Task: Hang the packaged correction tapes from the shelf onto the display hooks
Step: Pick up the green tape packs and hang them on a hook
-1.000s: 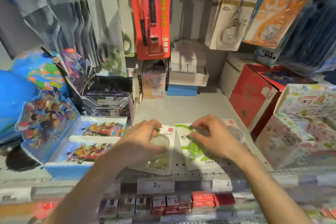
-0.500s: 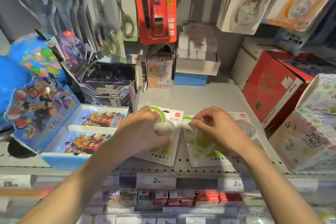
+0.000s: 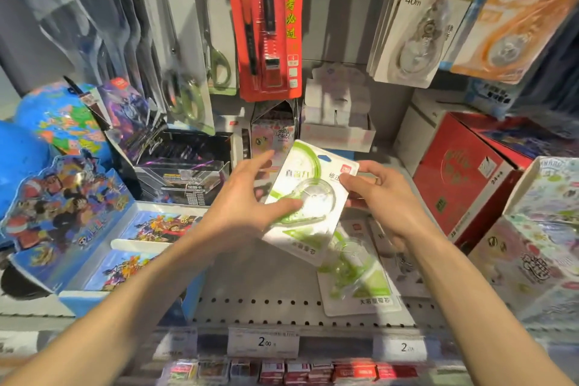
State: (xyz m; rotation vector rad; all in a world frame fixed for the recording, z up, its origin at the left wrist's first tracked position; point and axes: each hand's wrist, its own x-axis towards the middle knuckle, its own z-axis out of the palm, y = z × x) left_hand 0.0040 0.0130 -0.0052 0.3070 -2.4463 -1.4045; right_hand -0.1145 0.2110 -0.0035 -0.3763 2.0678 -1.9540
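Green-and-white, the packaged correction tape (image 3: pixel 308 197) sits tilted above the shelf (image 3: pixel 266 291), held between your two hands. Your left hand (image 3: pixel 241 207) pinches its lower left, thumb pressed on the clear blister, fingers behind the card. Your right hand (image 3: pixel 380 197) pinches the card's upper right edge at two o'clock. Another green correction tape pack (image 3: pixel 357 276) lies flat on the shelf at five o'clock, just beneath.

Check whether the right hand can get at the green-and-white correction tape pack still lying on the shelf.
Probably not yet: the right hand pinches the lifted green-and-white blister pack, held with the left hand. The lying green-and-white pack sits uncovered just below.
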